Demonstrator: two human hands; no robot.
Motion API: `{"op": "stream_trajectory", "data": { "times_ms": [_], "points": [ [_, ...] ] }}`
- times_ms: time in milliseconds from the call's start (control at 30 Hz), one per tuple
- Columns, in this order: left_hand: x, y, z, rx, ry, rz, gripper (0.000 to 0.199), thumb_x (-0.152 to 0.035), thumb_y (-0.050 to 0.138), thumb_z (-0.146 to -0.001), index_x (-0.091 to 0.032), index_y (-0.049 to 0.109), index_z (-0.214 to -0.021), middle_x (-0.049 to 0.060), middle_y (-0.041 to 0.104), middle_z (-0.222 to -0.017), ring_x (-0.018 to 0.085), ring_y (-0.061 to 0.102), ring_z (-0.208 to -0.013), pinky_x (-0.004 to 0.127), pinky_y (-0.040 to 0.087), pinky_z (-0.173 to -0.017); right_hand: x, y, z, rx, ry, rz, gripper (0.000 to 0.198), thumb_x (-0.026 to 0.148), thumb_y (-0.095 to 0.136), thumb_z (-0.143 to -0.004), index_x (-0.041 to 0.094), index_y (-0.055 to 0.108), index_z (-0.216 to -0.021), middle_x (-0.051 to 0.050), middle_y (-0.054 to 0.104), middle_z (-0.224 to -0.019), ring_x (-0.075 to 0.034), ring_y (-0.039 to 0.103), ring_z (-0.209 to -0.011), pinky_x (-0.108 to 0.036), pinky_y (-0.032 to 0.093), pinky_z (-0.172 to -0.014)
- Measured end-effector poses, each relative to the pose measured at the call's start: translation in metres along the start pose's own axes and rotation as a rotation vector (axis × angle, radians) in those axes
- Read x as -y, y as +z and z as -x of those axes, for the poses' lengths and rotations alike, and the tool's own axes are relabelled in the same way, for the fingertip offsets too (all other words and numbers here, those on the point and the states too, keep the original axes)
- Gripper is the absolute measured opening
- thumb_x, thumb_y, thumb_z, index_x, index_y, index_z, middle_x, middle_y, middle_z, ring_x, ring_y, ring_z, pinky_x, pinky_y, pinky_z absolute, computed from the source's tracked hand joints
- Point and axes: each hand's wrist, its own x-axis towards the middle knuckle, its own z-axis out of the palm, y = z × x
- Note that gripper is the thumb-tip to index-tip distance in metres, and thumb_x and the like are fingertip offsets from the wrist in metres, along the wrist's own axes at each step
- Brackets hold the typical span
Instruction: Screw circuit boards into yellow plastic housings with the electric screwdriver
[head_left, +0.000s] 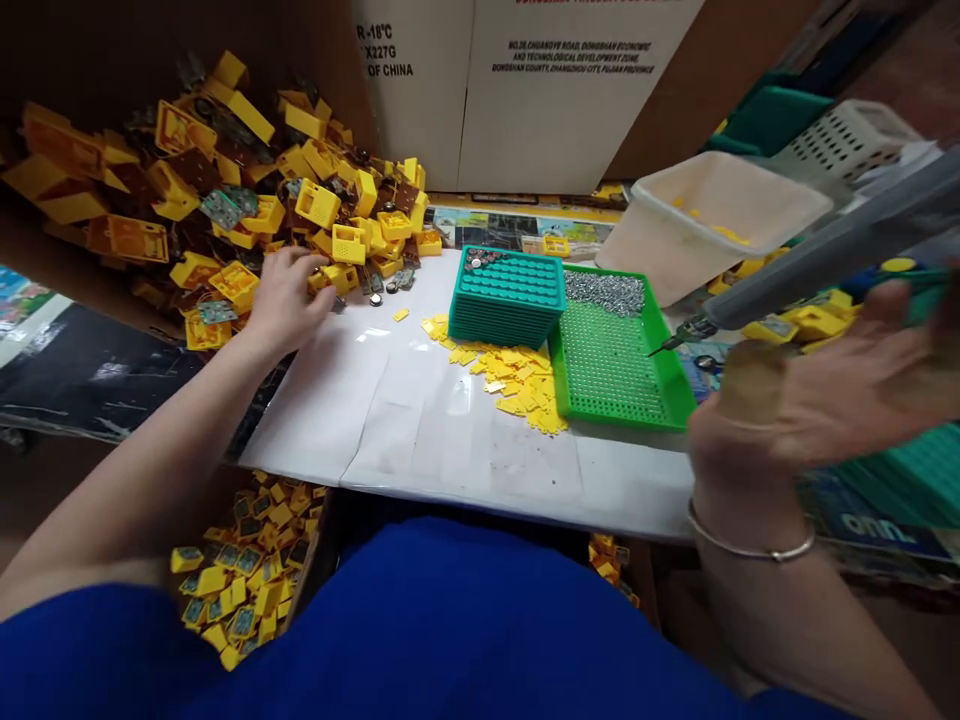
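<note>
My left hand (289, 300) reaches to the near edge of a heap of yellow plastic housings (319, 203). Its thumb and fingers are apart around a small yellow housing (341, 277); no firm grip shows. My right hand (817, 400), blurred, is raised at the right with fingers spread. A yellowish covering (754, 380) sits on its thumb. Just beyond this hand, a grey electric screwdriver (810, 240) slants down, its bit above a green tray (615, 350) of small metal screws (611, 292). Beside the tray stand stacked teal trays (506, 290), with loose flat yellow pieces (525, 385) in front.
A cardboard box wall (525, 100) rises behind the white work surface (405, 410). A whitish plastic bin (720, 215) stands at the back right, before a perforated white basket (847, 140). Below the table edge at left, a box holds yellow housings with circuit boards (244, 560).
</note>
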Motion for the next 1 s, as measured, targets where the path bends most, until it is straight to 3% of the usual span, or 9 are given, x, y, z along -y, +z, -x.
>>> {"op": "stream_trajectory", "data": {
  "times_ms": [67,100,133,233,433,667,800,900,1000],
  "points": [
    [0.011,0.021,-0.024,0.008,0.047,-0.188,0.040,-0.028,0.067,-0.077,-0.016,0.065,-0.115,0.008,0.056,-0.132,0.036,0.029,-0.139,0.048,0.011,-0.122,-0.011,-0.001,0.007,0.019,-0.605,0.162,0.059,0.041,0.080,-0.067,0.050,0.063,-0.123,0.007,0.060,-0.134,-0.030,0.055,-0.129,-0.044,0.057,-0.091],
    [0.014,0.028,-0.031,-0.002,0.053,-0.272,0.040,-0.025,0.065,-0.075,-0.015,0.065,-0.114,0.011,0.053,-0.136,0.037,0.027,-0.141,0.051,0.006,-0.122,-0.016,-0.002,0.009,0.086,-0.766,0.153,0.059,0.038,0.080,-0.069,0.044,0.064,-0.126,0.001,0.063,-0.130,-0.031,0.058,-0.123,-0.048,0.054,-0.096],
    [0.015,0.032,-0.035,0.007,0.069,-0.351,0.040,-0.023,0.062,-0.076,-0.015,0.064,-0.115,0.013,0.051,-0.140,0.038,0.024,-0.143,0.053,0.002,-0.122,-0.021,-0.002,0.011,0.188,-0.827,0.174,0.059,0.033,0.077,-0.073,0.040,0.063,-0.129,-0.002,0.063,-0.127,-0.030,0.060,-0.119,-0.051,0.053,-0.099],
    [0.014,0.037,-0.034,0.008,0.084,-0.492,0.041,-0.024,0.053,-0.078,-0.016,0.063,-0.117,0.017,0.047,-0.145,0.039,0.022,-0.145,0.057,-0.005,-0.121,-0.022,0.000,0.018,0.410,-0.794,0.214,0.054,0.015,0.070,-0.081,0.034,0.060,-0.131,-0.005,0.065,-0.119,-0.027,0.062,-0.114,-0.050,0.055,-0.095],
    [0.014,0.036,-0.026,-0.026,0.013,-0.572,0.047,-0.029,0.051,-0.079,-0.010,0.061,-0.122,0.021,0.049,-0.141,0.040,0.030,-0.141,0.060,-0.003,-0.121,-0.009,0.016,0.036,0.610,-0.761,0.122,0.044,0.006,0.066,-0.083,0.029,0.063,-0.120,-0.006,0.066,-0.105,-0.024,0.064,-0.104,-0.044,0.058,-0.085],
    [0.022,0.033,-0.023,-0.048,-0.003,-0.658,0.031,-0.033,0.061,-0.076,-0.012,0.064,-0.098,0.018,0.059,-0.120,0.037,0.047,-0.122,0.060,0.019,-0.116,-0.014,0.025,0.050,0.756,-0.740,0.022,0.036,0.004,0.065,-0.083,0.023,0.063,-0.113,-0.008,0.066,-0.102,-0.021,0.064,-0.098,-0.041,0.058,-0.083],
    [0.005,0.030,0.007,-0.019,0.140,-0.667,0.024,-0.035,0.059,-0.079,-0.014,0.060,-0.091,0.016,0.059,-0.113,0.035,0.050,-0.117,0.054,0.037,-0.102,-0.016,0.025,0.051,0.801,-0.729,0.012,0.033,0.004,0.065,-0.084,0.021,0.063,-0.111,-0.009,0.067,-0.101,-0.020,0.064,-0.096,-0.039,0.058,-0.083],
    [-0.010,0.029,0.044,0.078,0.210,-0.643,0.016,-0.033,0.055,-0.083,-0.018,0.055,-0.087,0.015,0.062,-0.097,0.031,0.058,-0.096,0.046,0.047,-0.082,-0.017,0.026,0.051,0.880,-0.703,0.037,0.024,0.009,0.063,-0.087,0.021,0.065,-0.108,-0.009,0.068,-0.100,-0.019,0.066,-0.093,-0.036,0.059,-0.080],
    [-0.023,0.027,0.086,0.149,0.406,-0.493,0.011,-0.031,0.054,-0.087,-0.020,0.051,-0.085,0.012,0.065,-0.092,0.026,0.061,-0.088,0.043,0.050,-0.083,-0.017,0.031,0.052,1.003,-0.694,0.040,0.017,0.014,0.058,-0.092,0.019,0.066,-0.105,-0.009,0.070,-0.097,-0.017,0.067,-0.090,-0.031,0.059,-0.076]
  ]
}}
